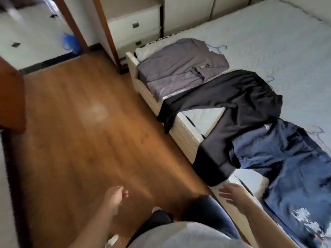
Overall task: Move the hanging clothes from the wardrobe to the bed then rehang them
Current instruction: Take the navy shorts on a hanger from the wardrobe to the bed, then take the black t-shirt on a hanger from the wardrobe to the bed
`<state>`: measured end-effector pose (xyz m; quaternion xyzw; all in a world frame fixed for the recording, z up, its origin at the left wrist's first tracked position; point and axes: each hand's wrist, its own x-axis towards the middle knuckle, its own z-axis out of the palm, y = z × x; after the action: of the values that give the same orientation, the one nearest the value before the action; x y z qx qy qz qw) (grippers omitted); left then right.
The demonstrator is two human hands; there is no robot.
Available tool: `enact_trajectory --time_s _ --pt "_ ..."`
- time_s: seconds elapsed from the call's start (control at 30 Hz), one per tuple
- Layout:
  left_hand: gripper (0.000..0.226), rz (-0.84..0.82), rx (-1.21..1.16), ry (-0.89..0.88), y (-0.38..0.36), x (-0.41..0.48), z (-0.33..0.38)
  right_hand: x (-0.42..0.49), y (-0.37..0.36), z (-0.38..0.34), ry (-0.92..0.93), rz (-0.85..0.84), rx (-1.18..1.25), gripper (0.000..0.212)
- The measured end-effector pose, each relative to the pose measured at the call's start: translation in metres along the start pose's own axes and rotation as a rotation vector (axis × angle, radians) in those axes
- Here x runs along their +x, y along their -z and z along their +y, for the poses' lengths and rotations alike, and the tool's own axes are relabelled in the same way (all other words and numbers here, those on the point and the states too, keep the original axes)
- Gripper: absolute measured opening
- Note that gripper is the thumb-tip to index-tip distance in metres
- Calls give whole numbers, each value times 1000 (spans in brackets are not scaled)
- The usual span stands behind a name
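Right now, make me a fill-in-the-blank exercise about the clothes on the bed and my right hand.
1. The bed holds ____ garments.
2. Between the grey top and the blue garment lies a ____ one.
3. The right hand holds ____, its fingers spread.
Missing words: three; black; nothing.

glossy brown wooden plank floor (80, 131); white drawer cabinet with dark square handles (125, 27); reddish-brown wooden door frame (71, 24) beside it.

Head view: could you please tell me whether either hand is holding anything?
Nothing is held; the left hand and right hand are both empty.
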<state>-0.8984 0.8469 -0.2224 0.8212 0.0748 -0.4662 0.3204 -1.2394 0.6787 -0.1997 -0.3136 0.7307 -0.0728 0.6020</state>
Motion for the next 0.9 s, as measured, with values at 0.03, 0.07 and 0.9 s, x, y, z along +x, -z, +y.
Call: enact_trajectory --time_s 0.03,0.07,0.9 --pt "12 26 -35 43 17 4 -12 0 -21 -14 27 -40 -70 12" --pt "13 43 -61 92 32 8 -25 2 -41 -29 59 -68 -132 13" --pt "17 -36 63 -139 102 229 364 167 -295 -383 -10 -100 -410 25"
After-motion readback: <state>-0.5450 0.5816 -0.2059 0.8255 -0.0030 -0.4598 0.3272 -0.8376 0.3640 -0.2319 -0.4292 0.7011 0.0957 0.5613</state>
